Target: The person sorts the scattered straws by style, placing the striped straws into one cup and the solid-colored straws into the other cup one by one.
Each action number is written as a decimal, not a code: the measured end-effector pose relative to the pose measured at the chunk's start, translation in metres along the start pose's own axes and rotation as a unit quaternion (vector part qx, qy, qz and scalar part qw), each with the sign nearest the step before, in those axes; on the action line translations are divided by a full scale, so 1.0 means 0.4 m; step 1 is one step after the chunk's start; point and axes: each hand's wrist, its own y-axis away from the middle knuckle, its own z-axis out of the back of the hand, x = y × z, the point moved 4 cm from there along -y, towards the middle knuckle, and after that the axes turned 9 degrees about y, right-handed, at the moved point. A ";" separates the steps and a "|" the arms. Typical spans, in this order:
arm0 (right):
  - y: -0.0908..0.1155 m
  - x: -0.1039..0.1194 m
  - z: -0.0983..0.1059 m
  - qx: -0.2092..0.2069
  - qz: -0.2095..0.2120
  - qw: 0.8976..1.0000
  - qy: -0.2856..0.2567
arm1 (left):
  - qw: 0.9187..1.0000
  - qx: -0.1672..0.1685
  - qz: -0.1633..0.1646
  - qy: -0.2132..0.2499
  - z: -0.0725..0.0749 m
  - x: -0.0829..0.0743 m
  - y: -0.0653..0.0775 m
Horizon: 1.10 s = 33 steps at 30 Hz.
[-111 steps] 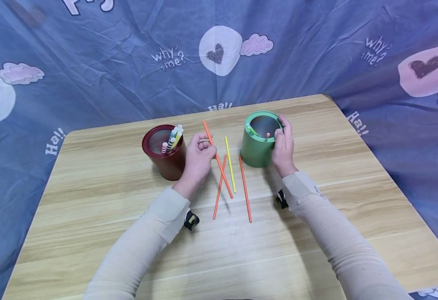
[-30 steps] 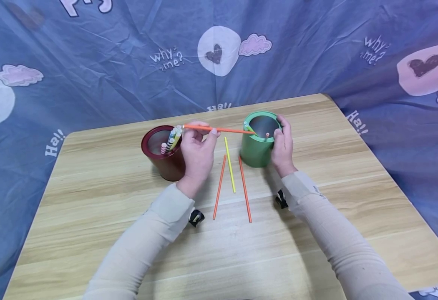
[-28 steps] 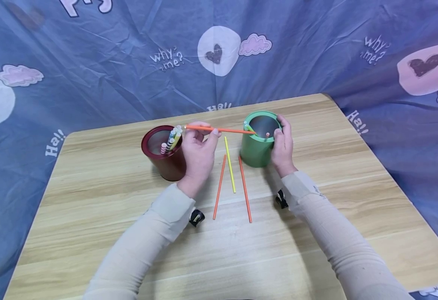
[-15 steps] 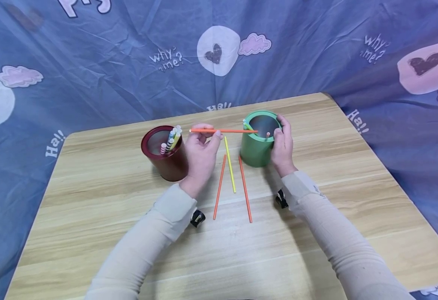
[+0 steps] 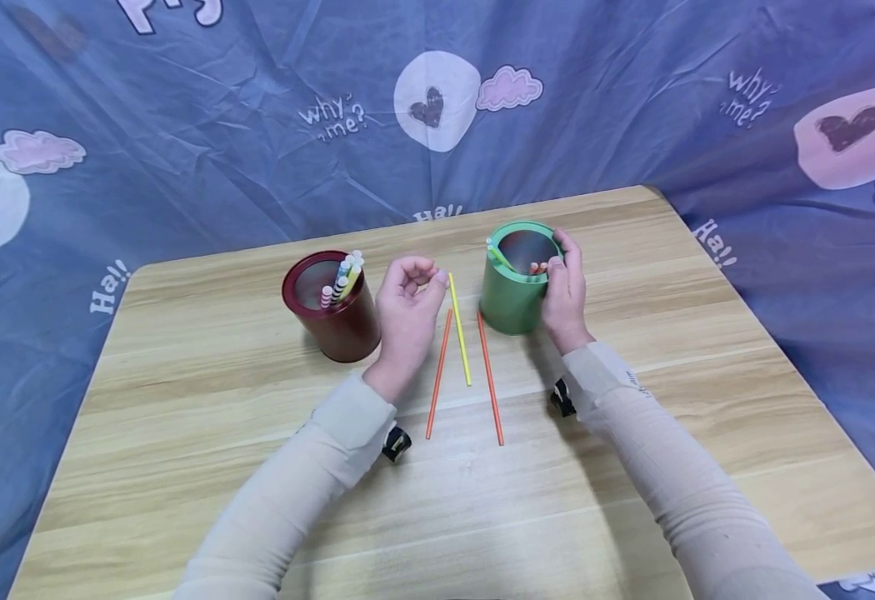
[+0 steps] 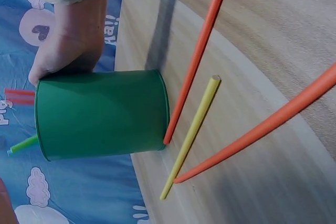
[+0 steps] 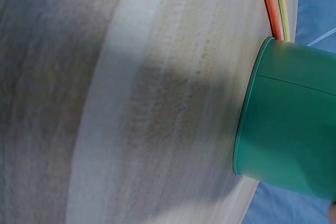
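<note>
In the head view my left hand [image 5: 410, 312] hovers over the table's middle with fingers loosely bent and nothing between them. Its thumb tip overlaps the far end of a thin yellow stick [image 5: 460, 333] lying on the table. An orange stick lies to either side, the left one [image 5: 439, 375] and the right one [image 5: 491, 379]. My right hand [image 5: 567, 292] grips the rim of an upright green can [image 5: 508, 304], thumb in front. Green and orange stick ends show above its rim; in the left wrist view the orange ends [image 6: 20, 96] stick out beside a green one [image 6: 22, 145].
A dark red can [image 5: 336, 333] stands just left of my left hand, with several striped sticks [image 5: 342, 283] with white ends in it. The wooden table [image 5: 182, 417] meets a blue printed cloth [image 5: 242, 167] at the back.
My left hand first lifted an orange stick off the table, carried it level to the green can, and has now let it go inside. The right hand has stayed on the can.
</note>
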 end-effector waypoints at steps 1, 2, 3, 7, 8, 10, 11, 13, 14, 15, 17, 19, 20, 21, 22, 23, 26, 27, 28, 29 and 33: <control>0.000 -0.001 0.000 0.001 -0.001 1.000 -0.002 | 1.000 0.000 0.002 -0.001 0.002 0.002 0.001; 0.000 -0.001 0.001 0.001 0.000 1.000 -0.001 | 1.000 0.000 0.005 -0.002 0.005 0.005 0.002; 0.000 0.000 0.001 0.000 0.000 1.000 -0.001 | 1.000 -0.001 0.007 -0.003 0.008 0.006 0.003; 0.001 0.003 0.001 -0.001 0.010 1.000 0.013 | 1.000 -0.012 0.023 -0.014 0.024 0.018 0.009; 0.001 0.003 0.000 -0.001 0.011 1.000 0.014 | 0.999 -0.014 0.028 -0.021 0.029 0.023 0.011; 0.001 0.003 0.001 0.001 0.013 1.000 0.013 | 0.999 -0.019 0.042 -0.025 0.039 0.034 0.013; 0.001 0.002 0.001 0.002 0.013 1.000 0.013 | 0.998 -0.020 0.050 -0.028 0.045 0.040 0.014; 0.001 0.003 0.001 0.005 0.015 1.000 0.012 | 0.997 -0.024 0.068 -0.029 0.057 0.053 0.016; 0.002 0.003 0.002 0.005 0.016 1.000 0.012 | 0.996 -0.026 0.075 -0.028 0.063 0.060 0.017; 0.002 0.004 0.002 0.007 0.017 1.000 0.012 | 0.996 -0.026 0.084 -0.026 0.068 0.066 0.018; 0.002 0.004 0.002 0.007 0.016 1.000 0.013 | 0.994 -0.027 0.101 -0.036 0.079 0.079 0.019; 0.002 0.004 0.003 0.008 0.014 1.000 0.013 | 0.991 -0.025 0.119 -0.047 0.085 0.089 0.022; 0.002 0.004 0.003 0.008 0.013 1.000 0.014 | 0.990 -0.023 0.129 -0.054 0.089 0.094 0.024; 0.002 0.004 0.003 0.008 0.013 1.000 0.012 | 0.988 -0.021 0.139 -0.062 0.091 0.099 0.026; 0.002 0.004 0.003 0.008 0.011 1.000 0.013 | 0.987 -0.018 0.147 -0.069 0.093 0.104 0.028; 0.002 0.003 0.002 0.008 0.010 1.000 0.013 | 0.985 -0.016 0.155 -0.073 0.095 0.108 0.029; 0.002 0.002 0.002 0.006 0.009 1.000 0.012 | 0.982 -0.010 0.172 -0.083 0.100 0.121 0.034; 0.002 0.002 0.002 0.006 0.007 1.000 0.011 | 0.981 -0.008 0.175 -0.085 0.101 0.123 0.035; 0.002 0.001 0.002 0.005 0.006 1.000 0.011 | 0.980 -0.007 0.177 -0.086 0.102 0.126 0.036; 0.002 0.000 0.001 0.005 0.005 1.000 0.011 | 0.980 -0.006 0.181 -0.088 0.103 0.129 0.037; 0.001 -0.001 0.002 0.003 0.003 1.000 0.011 | 0.975 0.001 0.199 -0.100 0.107 0.143 0.041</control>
